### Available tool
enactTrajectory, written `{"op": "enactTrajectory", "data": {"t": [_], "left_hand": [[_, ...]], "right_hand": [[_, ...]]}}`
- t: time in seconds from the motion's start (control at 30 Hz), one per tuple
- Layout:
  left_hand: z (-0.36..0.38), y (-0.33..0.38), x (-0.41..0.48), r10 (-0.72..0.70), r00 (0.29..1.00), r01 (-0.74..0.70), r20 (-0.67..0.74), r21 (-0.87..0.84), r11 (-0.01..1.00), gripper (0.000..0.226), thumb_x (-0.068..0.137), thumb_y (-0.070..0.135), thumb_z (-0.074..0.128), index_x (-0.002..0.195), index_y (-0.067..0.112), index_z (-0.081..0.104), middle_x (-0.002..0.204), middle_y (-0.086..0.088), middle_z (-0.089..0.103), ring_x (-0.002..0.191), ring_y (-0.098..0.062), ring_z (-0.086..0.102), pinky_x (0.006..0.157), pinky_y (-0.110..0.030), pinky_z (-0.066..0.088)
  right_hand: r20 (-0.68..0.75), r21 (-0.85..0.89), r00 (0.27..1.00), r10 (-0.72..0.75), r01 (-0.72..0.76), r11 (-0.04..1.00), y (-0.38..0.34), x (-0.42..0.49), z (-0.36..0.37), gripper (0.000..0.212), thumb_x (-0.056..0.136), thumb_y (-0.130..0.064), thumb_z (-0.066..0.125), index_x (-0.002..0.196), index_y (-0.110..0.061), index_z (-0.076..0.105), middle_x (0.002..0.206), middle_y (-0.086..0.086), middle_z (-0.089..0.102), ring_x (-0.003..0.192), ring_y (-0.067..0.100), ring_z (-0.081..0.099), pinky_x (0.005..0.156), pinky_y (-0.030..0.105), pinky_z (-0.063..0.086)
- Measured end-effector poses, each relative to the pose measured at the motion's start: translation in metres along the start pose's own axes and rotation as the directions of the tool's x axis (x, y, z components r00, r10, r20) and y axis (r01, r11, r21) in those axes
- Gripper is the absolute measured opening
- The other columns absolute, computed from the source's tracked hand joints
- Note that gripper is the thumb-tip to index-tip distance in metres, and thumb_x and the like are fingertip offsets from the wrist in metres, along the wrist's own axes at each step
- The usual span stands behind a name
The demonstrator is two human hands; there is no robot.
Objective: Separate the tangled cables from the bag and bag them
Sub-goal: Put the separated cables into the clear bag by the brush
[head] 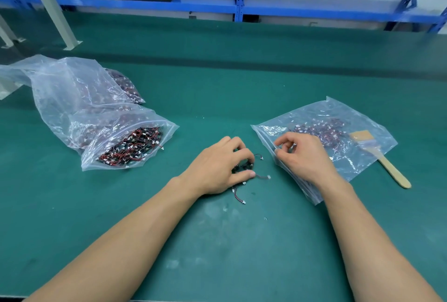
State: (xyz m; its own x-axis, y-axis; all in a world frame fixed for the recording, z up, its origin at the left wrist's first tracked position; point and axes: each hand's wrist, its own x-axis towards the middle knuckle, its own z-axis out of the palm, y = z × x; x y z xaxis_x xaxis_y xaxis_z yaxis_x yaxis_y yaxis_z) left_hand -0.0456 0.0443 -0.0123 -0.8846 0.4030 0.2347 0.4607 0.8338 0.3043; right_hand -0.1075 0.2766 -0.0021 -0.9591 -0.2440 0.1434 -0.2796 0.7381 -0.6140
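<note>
A small clump of red and black cables with white plugs lies on the green mat at the centre. My left hand covers it, fingers curled round the clump; a few loose ends stick out below and to the right. My right hand pinches the near left edge of a flat clear zip bag that holds several sorted cables. At the left an open zip bag full of tangled cables lies with its mouth facing right.
A large crumpled clear bag with more cable packs lies behind the open bag. A wooden-handled brush lies partly on the right bag. A blue shelf frame runs along the back, a grey post at far left.
</note>
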Motion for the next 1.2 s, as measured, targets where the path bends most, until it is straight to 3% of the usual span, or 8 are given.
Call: {"op": "enactTrajectory", "data": {"t": [0.1,0.27,0.43,0.5,0.6,0.7,0.93,1.2], "left_hand": [[0.0,-0.002,-0.002,-0.039,0.998,0.038,-0.048,-0.039,0.999,0.026,0.095,0.051,0.058,0.112,0.031,0.059,0.108,0.015,0.051,0.096,-0.008,0.044,0.076,-0.038,0.051],[-0.009,-0.012,-0.009,-0.079,0.995,0.066,-0.055,-0.203,0.977,0.055,0.086,0.07,0.053,0.129,0.035,0.053,0.121,0.017,0.048,0.11,-0.005,0.046,0.093,-0.036,0.048],[-0.013,-0.019,-0.011,-0.009,0.999,0.008,0.052,0.013,1.0,0.098,0.06,0.095,0.051,0.143,0.044,0.042,0.132,0.016,0.043,0.114,-0.008,0.039,0.099,-0.028,0.035],[-0.01,-0.017,-0.008,0.024,0.996,-0.033,0.081,0.105,0.994,0.091,0.063,0.096,0.046,0.14,0.046,0.044,0.129,0.015,0.043,0.108,-0.009,0.038,0.092,-0.026,0.034],[-0.008,-0.016,-0.005,0.058,0.997,-0.065,0.049,0.138,0.988,0.06,0.082,0.083,0.044,0.125,0.043,0.054,0.121,0.013,0.044,0.098,-0.011,0.041,0.078,-0.03,0.042],[-0.007,-0.015,-0.003,0.041,0.999,-0.046,0.034,0.153,0.987,0.044,0.089,0.075,0.039,0.113,0.042,0.054,0.114,0.014,0.045,0.095,-0.009,0.047,0.063,-0.028,0.038],[-0.002,-0.011,-0.001,-0.01,1.0,0.014,-0.017,0.268,0.963,0.038,0.099,0.062,0.035,0.1,0.03,0.055,0.096,0.009,0.053,0.083,-0.016,0.057,0.058,-0.031,0.044],[0.002,-0.009,0.004,-0.041,0.997,0.06,-0.071,0.292,0.955,0.036,0.101,0.054,0.039,0.093,0.023,0.054,0.088,0.005,0.061,0.077,-0.023,0.06,0.056,-0.029,0.033]], "right_hand": [[-0.001,-0.005,1.0,-0.002,0.002,1.0,0.001,0.0,0.0,0.015,0.082,-0.021,0.068,0.083,-0.036,0.068,0.07,-0.023,0.064,0.071,-0.004,0.057,0.068,0.027,0.048],[-0.004,-0.011,1.0,-0.017,0.017,1.0,0.002,0.0,0.0,0.014,0.083,-0.021,0.068,0.084,-0.035,0.068,0.069,-0.024,0.063,0.069,-0.003,0.057,0.07,0.029,0.05],[-0.008,-0.008,1.0,-0.023,0.023,1.0,0.003,0.002,0.001,0.014,0.082,-0.021,0.068,0.084,-0.035,0.069,0.069,-0.025,0.063,0.069,-0.004,0.056,0.069,0.028,0.048],[-0.004,-0.011,1.0,-0.027,0.027,1.0,0.003,0.002,0.002,0.014,0.082,-0.021,0.069,0.085,-0.035,0.069,0.07,-0.026,0.063,0.07,-0.005,0.056,0.068,0.028,0.046],[0.0,-0.013,1.0,-0.031,0.031,0.999,0.003,0.002,0.002,0.014,0.083,-0.022,0.069,0.085,-0.035,0.069,0.071,-0.026,0.063,0.071,-0.004,0.057,0.067,0.027,0.047],[-0.004,-0.013,0.999,-0.035,0.035,0.999,0.004,0.002,0.002,0.013,0.083,-0.022,0.069,0.085,-0.035,0.069,0.071,-0.025,0.063,0.07,-0.003,0.057,0.067,0.027,0.048],[-0.025,-0.008,0.998,-0.055,0.055,0.998,0.001,0.001,0.001,0.013,0.086,-0.023,0.069,0.085,-0.036,0.068,0.074,-0.027,0.063,0.071,-0.003,0.056,0.065,0.025,0.045],[-0.049,-0.001,0.997,-0.064,0.064,0.998,-0.002,0.002,0.001,0.017,0.085,-0.023,0.07,0.083,-0.039,0.066,0.072,-0.027,0.063,0.068,-0.004,0.055,0.065,0.022,0.043]]}}
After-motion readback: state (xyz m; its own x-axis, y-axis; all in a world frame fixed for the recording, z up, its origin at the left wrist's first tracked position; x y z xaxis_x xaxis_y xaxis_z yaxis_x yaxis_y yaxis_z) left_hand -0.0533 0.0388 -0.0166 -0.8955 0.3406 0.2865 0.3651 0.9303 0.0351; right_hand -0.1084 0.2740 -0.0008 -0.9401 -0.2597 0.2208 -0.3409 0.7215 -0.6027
